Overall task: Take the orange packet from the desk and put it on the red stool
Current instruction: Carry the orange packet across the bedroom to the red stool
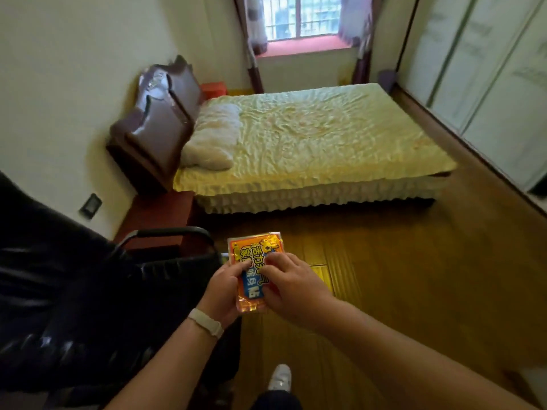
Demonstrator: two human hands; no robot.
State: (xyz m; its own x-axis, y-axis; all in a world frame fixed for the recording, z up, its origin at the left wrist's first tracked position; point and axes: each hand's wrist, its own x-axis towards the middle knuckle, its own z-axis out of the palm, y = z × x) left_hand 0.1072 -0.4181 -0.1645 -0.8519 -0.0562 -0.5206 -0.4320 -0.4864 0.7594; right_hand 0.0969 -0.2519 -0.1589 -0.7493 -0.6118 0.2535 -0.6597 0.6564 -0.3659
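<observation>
Orange packet [254, 269] pinched between left hand [225, 291] and right hand [291, 287], in mid-air.
Glossy film could slip from the closed fingertips; the red stool [213, 89] stands far ahead, beyond the bed [310, 143].

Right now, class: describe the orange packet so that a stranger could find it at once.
Start at the yellow-covered bed, then drop to the wooden floor in front of it. There both hands, left hand and right hand, hold the orange packet: shiny, with a blue band of white characters.
</observation>
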